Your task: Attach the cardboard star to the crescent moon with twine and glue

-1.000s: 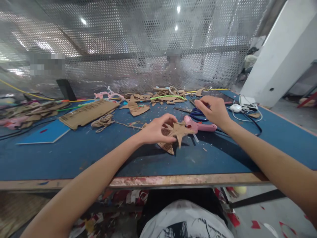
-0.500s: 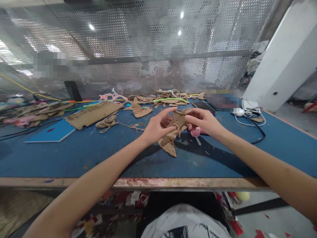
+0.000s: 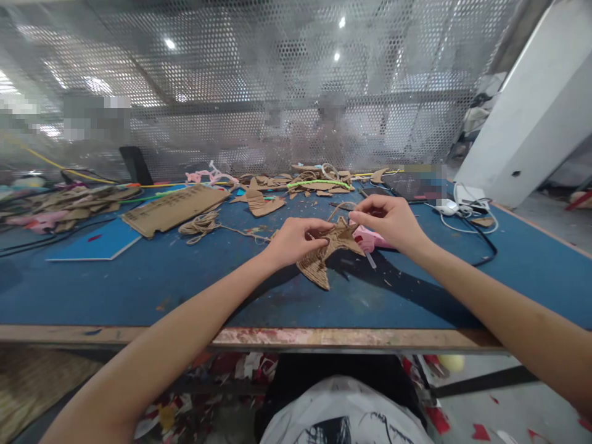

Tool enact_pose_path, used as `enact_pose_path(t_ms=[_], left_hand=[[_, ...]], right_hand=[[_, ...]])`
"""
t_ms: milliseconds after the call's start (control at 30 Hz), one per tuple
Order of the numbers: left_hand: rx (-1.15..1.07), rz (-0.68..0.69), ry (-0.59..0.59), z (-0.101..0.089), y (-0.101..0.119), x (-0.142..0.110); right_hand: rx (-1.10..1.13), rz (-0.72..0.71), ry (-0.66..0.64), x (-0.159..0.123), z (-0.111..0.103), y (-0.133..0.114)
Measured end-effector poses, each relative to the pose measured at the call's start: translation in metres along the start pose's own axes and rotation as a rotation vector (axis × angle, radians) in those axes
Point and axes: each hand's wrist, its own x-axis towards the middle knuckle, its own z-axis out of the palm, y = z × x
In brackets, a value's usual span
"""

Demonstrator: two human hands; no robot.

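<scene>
A brown cardboard cutout (image 3: 346, 240) with pointed ends is in front of me, its lower-left fin (image 3: 315, 271) covered in rows of twine. My left hand (image 3: 303, 240) grips it from the left, thumb in front and fingers behind. Just above its right side, my right hand (image 3: 386, 219) is closed in a pinch at a thin strand of twine (image 3: 343, 205) that arcs over the cutout; the fingertips partly hide it. Under the right hand lies a pink glue gun (image 3: 367, 239), its clear nozzle end pointing toward me.
A twine bundle (image 3: 200, 227) lies left, its loose strand running toward my left hand. Behind it are a cardboard sheet (image 3: 178, 206) and a blue board (image 3: 95, 243). Cardboard scraps (image 3: 263, 200) line the back. A white charger (image 3: 446, 206) with cables sits right.
My right hand has let go of the cutout and moved slightly right and up, now at the twine. The cutout has tipped flatter, showing more of its pointed shape and the glue gun.
</scene>
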Motion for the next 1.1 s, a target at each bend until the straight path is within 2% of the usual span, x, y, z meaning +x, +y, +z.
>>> enact_pose_path(t_ms=[200, 433, 500, 633, 733, 833, 967, 1100], left_hand=[[0.044, -0.006, -0.016, -0.001, 0.001, 0.0], [0.134, -0.024, 0.023, 0.0, 0.0, -0.001], [0.189, -0.016, 0.011, 0.0, 0.001, -0.001], [0.19, 0.017, -0.054, 0.0, 0.004, -0.002], [0.094, 0.014, -0.077, 0.002, 0.003, -0.002], [-0.08, -0.057, -0.111, 0.005, 0.0, -0.001], [-0.341, -0.17, -0.221, 0.005, -0.003, 0.002], [-0.608, -0.217, -0.344, -0.001, 0.001, 0.002]], right_hand=[[-0.03, 0.015, -0.093, -0.001, -0.001, 0.002], [-0.215, -0.234, -0.075, -0.005, -0.003, -0.001], [-0.215, -0.247, -0.099, -0.006, -0.003, -0.002], [-0.152, -0.118, -0.088, -0.005, -0.001, -0.001], [-0.032, 0.007, -0.053, -0.001, 0.0, 0.004], [0.117, 0.13, -0.056, 0.002, 0.003, 0.01], [0.265, 0.284, -0.111, 0.0, 0.008, 0.015], [0.335, 0.327, -0.137, -0.005, 0.013, 0.011]])
